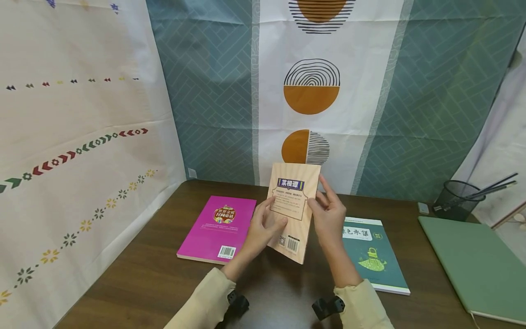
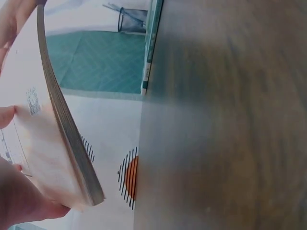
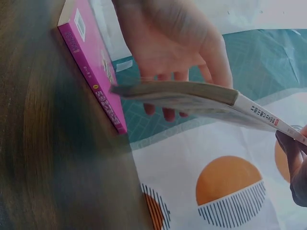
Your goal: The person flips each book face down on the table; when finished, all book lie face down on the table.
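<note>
The left hand [image 1: 261,227] holds the left edge of a beige book [image 1: 291,217], its thumb on the printed cover and its fingers going behind; the right hand [image 1: 331,214] pinches the opposite edge, both being closed only as far as the thickness of this book permits. The beige book is raised above the wooden table [image 1: 123,288], tilted, with its printed cover toward the person. To the left of the beige book, a magenta book [image 1: 223,233] lies flat; to its right lies a teal book [image 1: 371,256], and farther to its right are a large green book [image 1: 481,269] and a black mesh pen holder [image 1: 454,205]. Behind the beige book hangs a patterned cloth [image 1: 209,91]
</note>
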{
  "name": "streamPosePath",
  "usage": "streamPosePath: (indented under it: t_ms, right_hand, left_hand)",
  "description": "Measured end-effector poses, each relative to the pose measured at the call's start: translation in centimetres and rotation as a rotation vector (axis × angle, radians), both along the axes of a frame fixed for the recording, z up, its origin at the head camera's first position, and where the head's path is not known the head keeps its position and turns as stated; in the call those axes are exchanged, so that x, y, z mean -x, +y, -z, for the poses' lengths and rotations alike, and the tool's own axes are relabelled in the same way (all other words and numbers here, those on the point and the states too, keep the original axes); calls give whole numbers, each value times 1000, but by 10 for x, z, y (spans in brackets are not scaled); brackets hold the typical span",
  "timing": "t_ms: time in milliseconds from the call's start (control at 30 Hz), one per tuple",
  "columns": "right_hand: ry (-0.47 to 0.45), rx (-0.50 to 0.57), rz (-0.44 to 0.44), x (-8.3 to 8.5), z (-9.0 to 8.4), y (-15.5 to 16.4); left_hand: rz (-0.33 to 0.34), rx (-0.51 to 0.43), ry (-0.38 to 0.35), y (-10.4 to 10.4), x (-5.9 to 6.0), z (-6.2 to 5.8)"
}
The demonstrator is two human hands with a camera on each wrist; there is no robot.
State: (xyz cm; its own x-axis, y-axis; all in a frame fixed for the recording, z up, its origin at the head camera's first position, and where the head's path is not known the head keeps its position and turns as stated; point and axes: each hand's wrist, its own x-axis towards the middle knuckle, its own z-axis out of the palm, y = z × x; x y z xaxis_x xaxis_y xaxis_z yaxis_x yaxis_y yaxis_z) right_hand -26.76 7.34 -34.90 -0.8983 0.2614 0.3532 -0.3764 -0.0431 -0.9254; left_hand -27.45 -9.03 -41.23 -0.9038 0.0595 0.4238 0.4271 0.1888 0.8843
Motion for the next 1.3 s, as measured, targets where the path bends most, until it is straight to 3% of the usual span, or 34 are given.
streamPosePath:
  t_ms: [233,433,667,833,1100,1300]
  right_hand:
    - [-44,9,6,3,0,5]
    - [-72,0,2,5,1,8]
    - [-114,14,-33,7,2,13]
    - [-145,15,-55,8,1,17]
    - [-207,-24,-132,12,3,28]
    - [-225,-78,-163,13,3,36]
  left_hand:
    - [-50,-47,-31,-5,2,-5]
    - [-67,-27,-36,-10,3,-9]
    - [-76,5,34,-19,4,-15]
    - [-52,20,30,-25,4,-21]
    - [23,-56,-100,-28,-1,-28]
    - [54,-61,-124,-28,-2,-30]
